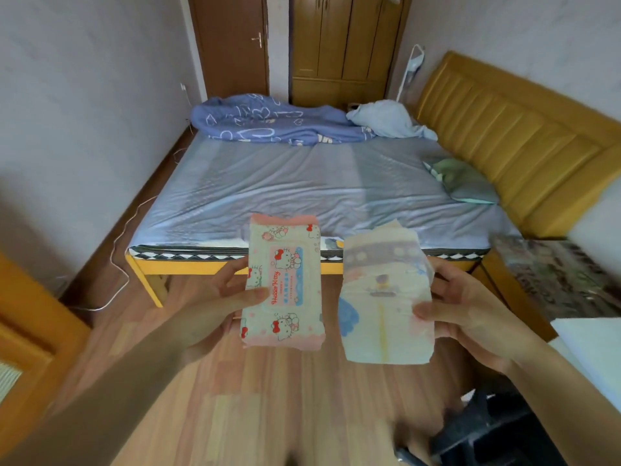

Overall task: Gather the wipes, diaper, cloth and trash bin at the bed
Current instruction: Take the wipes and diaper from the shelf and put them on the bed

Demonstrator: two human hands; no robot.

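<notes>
From the head camera, the left hand (215,307) is gripping a pink cartoon-printed soft pack of wipes (284,284), thumb across its front. Just beside it, the right hand (470,307) is pinching a folded white diaper (386,297). Beyond both hands is lying the blue-sheeted bed (302,186).

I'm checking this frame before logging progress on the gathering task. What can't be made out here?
- Head view: no trash bin shows; the dark object at the bottom right is blurred and cut off by the edge.
- Left hand: its fingers are hidden behind the wipes pack.
- Right hand: its fingertips are hidden behind the diaper.
- Wipes pack label: print too small to read.
- Bed: the light blue bundle could be the cloth; I cannot tell.
</notes>
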